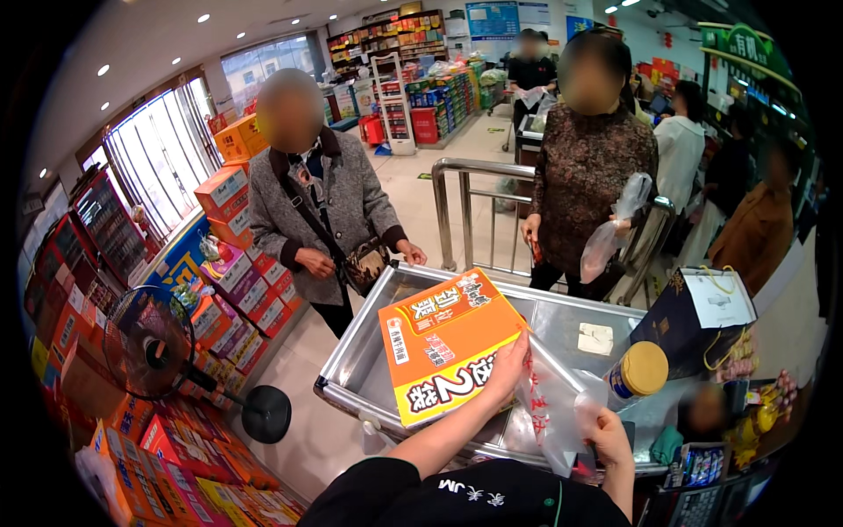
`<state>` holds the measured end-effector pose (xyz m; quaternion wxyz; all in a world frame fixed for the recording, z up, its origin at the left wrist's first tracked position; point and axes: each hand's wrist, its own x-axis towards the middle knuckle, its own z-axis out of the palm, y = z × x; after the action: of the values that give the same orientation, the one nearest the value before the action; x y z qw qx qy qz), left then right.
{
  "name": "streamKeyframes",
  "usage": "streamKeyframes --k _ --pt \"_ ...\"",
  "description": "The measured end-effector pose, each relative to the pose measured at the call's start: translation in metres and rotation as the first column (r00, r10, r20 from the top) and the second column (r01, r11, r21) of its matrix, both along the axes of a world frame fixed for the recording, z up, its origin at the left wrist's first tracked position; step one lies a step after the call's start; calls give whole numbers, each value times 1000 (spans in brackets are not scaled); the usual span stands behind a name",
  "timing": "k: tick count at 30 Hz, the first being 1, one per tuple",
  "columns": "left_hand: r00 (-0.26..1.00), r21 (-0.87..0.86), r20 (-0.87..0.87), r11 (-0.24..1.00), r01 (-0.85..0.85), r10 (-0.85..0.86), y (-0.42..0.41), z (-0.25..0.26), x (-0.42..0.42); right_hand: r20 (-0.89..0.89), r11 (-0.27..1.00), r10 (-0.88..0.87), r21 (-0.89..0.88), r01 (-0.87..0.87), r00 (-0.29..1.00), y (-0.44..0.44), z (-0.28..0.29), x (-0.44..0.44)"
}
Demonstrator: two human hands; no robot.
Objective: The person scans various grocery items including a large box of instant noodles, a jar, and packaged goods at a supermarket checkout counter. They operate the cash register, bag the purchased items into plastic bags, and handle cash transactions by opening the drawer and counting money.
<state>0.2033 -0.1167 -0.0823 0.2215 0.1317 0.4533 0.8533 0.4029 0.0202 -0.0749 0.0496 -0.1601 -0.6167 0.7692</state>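
A large orange and yellow cardboard carton of instant noodles (440, 342) lies at a slant over the metal-topped checkout counter (553, 323). My left hand (508, 363) grips its right edge, the fingertips partly hidden at the corner. From that corner a translucent plastic bag with red print (550, 402) stretches down to my right hand (607, 436). My right hand is closed on the bag's gathered film. To the right of the bag stands a tub with a gold lid (644, 369).
A dark paper gift bag (685, 323) stands on the counter's right end, near a keyboard (698, 507). Two people face me across the counter, beside a steel railing (484, 168). A black fan (155, 349) and stacked cartons (191, 454) are on the left.
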Motion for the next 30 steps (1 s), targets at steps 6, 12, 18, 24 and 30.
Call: streamKeyframes --k 6,12,18,24,30 --pt "997 10 16 997 -82 82 5 -11 -7 -104 973 -164 -182 143 981 0 -13 4" --pt "966 -115 -260 993 -20 -11 10 -17 -9 -80 936 -343 55 348 936 3 -1 6" --pt "926 -101 -272 965 242 -261 22 2 -29 -159 915 -352 150 375 922 8 19 20" --pt "748 -224 -655 918 -328 108 34 28 -23 -179 844 -501 116 524 847 10 23 20" --pt "391 -59 -916 936 -346 87 7 33 43 -141 849 -508 85 522 849 6 19 17"
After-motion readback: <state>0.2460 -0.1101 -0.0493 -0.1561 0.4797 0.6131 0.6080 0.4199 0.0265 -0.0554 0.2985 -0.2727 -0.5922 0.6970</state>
